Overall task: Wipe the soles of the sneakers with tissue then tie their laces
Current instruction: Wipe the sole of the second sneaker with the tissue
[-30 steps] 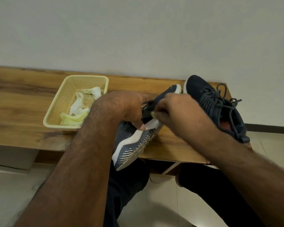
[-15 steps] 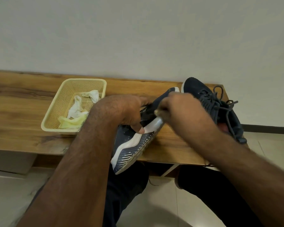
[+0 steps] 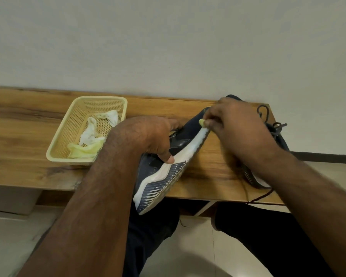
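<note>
On the wooden bench (image 3: 208, 172) against the wall, the person's got one navy sneaker (image 3: 168, 166) tipped on its side, heel hanging off the front edge. Left hand (image 3: 154, 136) is wrapped around the upper, thumb pressed on the white midsole. Right hand (image 3: 238, 124) pinches a little yellowish wad of tissue (image 3: 201, 122) right against the sole edge up near the toe. The second sneaker (image 3: 276, 134) sits behind that right arm, laces loose and trailing. Off to the left there's a cream basket (image 3: 68, 136) with crumpled used tissues (image 3: 92, 134) in it.
</note>
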